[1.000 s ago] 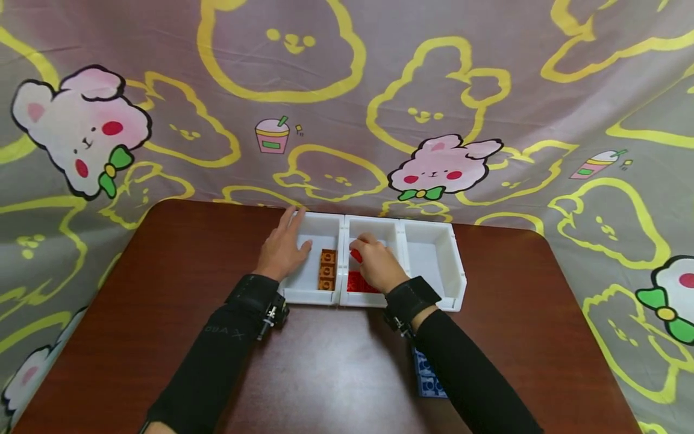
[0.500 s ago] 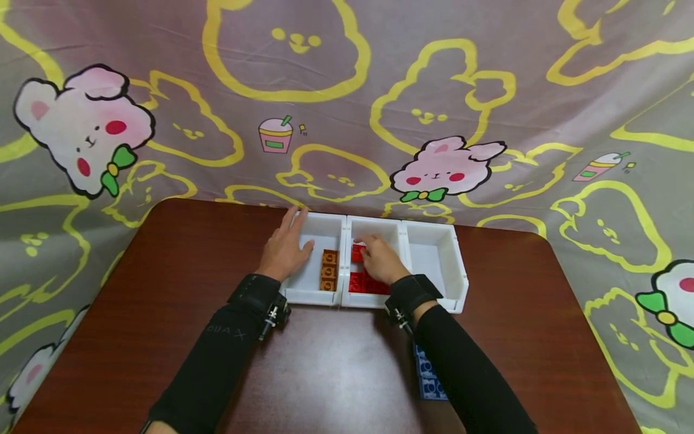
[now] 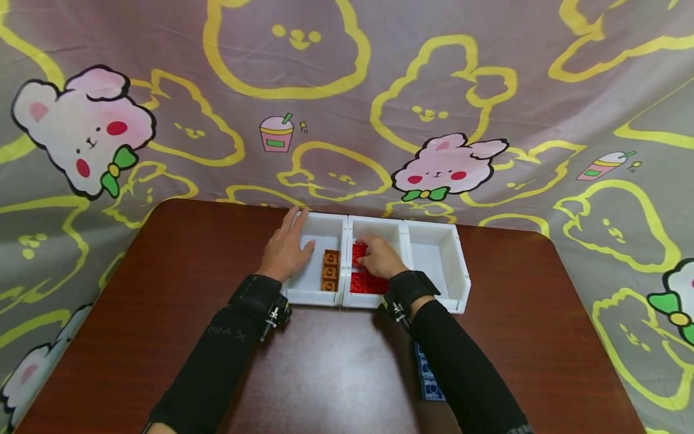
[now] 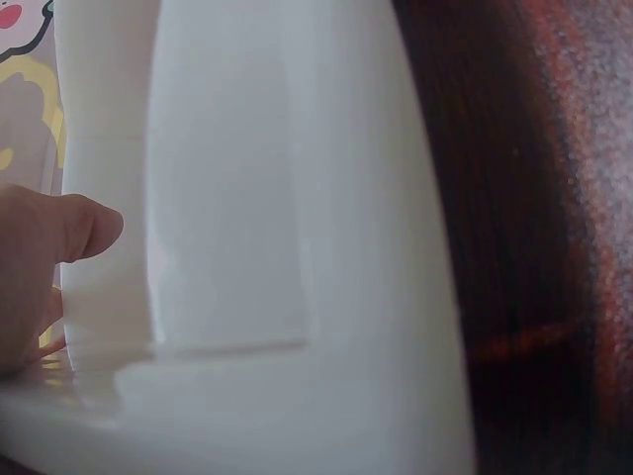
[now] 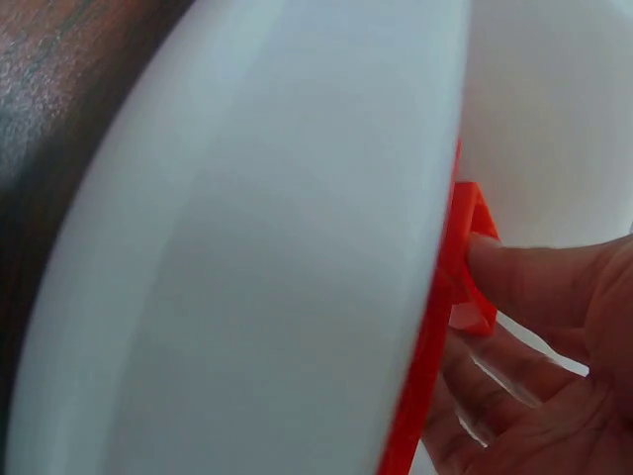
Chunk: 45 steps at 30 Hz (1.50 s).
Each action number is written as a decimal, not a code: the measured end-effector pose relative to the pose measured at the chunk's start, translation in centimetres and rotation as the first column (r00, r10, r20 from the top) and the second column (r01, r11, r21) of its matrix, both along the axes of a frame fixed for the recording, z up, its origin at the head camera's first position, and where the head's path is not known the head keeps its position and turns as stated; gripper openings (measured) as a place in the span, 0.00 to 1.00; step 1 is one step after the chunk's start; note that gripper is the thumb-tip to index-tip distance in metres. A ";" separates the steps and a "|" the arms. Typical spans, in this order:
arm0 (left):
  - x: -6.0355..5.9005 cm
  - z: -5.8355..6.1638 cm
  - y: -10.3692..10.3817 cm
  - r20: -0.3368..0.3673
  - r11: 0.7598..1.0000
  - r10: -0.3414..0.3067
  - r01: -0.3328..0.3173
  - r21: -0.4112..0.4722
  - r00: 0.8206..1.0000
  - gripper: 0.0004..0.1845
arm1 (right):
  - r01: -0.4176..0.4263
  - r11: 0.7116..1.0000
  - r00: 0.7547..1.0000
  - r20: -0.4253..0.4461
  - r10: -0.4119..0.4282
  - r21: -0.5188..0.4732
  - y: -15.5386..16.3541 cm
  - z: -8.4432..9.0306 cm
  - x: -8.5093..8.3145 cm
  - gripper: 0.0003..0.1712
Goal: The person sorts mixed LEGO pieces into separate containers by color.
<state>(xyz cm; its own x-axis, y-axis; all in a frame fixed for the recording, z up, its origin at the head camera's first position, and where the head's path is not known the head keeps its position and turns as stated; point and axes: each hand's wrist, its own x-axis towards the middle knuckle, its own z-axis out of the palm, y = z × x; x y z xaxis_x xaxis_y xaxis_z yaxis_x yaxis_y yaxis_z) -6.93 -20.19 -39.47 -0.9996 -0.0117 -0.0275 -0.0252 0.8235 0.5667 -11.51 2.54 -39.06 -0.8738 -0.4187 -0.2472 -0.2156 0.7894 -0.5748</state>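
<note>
While left hand (image 3: 284, 250) stays, right hand (image 3: 381, 258) lowered red brick (image 3: 359, 251).

1. White bins (image 3: 434, 259), three in a row on a dark reddish-brown table (image 3: 179, 265).
2. Red bricks (image 3: 362, 280) in the middle bin; orange-brown bricks (image 3: 329, 270) in the left one.
3. Blue brick (image 3: 428, 377) at 5 o'clock.
4. Black sleeves (image 3: 217, 355).
5. Grey-mauve backdrop (image 3: 347, 90) at 12 o'clock: yellow bunny outlines, pink-and-white bunnies with green bows.
</note>
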 end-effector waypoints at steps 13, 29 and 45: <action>-0.1 0.0 0.1 0.003 1.000 -0.003 0.003 -0.003 1.000 0.41 | -0.030 1.000 1.000 -0.004 0.030 0.008 0.2 1.2 1.2 0.24; -0.1 -0.3 0.0 -0.036 1.000 -0.015 0.016 0.013 0.999 0.41 | 0.204 0.972 0.907 -0.350 -0.232 -0.116 10.0 6.3 11.0 0.07; 0.0 -0.2 -0.1 -0.058 1.000 -0.030 0.030 -0.002 0.998 0.40 | 0.550 0.831 0.818 -0.248 -0.519 0.078 10.5 -1.0 15.8 0.45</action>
